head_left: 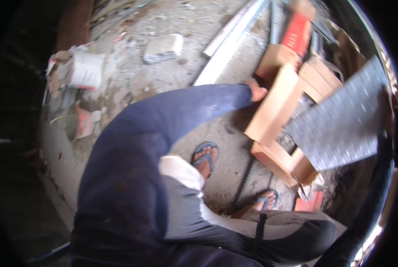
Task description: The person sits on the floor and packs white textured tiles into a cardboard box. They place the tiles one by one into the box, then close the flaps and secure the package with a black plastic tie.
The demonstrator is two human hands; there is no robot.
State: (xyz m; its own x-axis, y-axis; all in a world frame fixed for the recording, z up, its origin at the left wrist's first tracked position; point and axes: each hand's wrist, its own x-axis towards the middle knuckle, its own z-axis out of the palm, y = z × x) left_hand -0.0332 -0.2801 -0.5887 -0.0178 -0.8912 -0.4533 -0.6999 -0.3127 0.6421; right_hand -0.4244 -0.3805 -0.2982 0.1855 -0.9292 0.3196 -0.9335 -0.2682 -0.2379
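My left hand (257,91) reaches out at the end of a dark blue sleeve (199,104). It is beside an opened brown cardboard box (274,107), close to its upper left edge; blur hides its fingers, and I cannot tell whether it touches the card. A grey sheet with a regular raised pattern (341,120) stands tilted over the right side of the box. My right sleeve (372,191) runs up the right rim toward that sheet, but the right hand itself does not show. Behind the box lies a red and brown carton (297,33).
Long white and grey strips (225,49) lie on the dusty concrete floor. A pale block (163,48) and a torn white sack (85,69) lie at the far left. My sandalled feet (205,155) stand near the box, and a red piece (309,201) lies by its near end.
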